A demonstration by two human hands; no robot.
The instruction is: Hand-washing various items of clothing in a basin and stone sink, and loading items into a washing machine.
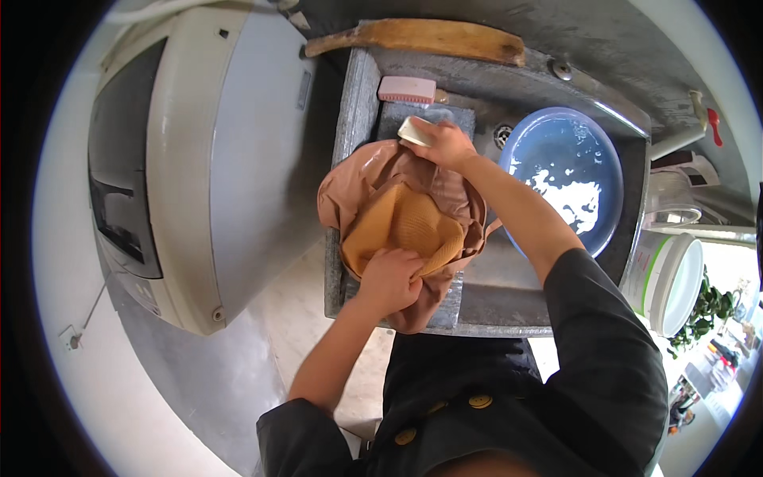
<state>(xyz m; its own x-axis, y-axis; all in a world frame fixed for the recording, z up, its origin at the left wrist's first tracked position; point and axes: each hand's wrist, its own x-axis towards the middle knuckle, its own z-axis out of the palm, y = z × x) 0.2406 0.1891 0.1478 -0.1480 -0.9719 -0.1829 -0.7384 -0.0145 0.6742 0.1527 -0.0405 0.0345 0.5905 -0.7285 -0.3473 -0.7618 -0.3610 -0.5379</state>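
Observation:
A wet pinkish-brown garment or bag (357,179) with a yellow-orange textured lining (411,220) lies spread over the left part of a stone sink (503,325). My left hand (390,283) grips the lining's near edge, its fingers curled into the fabric. Above the far edge of the item, my right hand (444,143) holds a pale block, probably a bar of soap (415,131). Beyond that hand, a pink scrubbing brush (407,89) rests at the back of the sink, beside a grey slab (462,116).
A blue basin of water (563,179) stands in the right part of the sink, near a drain (502,135). A worn wooden board (441,39) lies along the back rim. A washing machine (250,173) is at the left; a white bucket (670,283) stands at the right.

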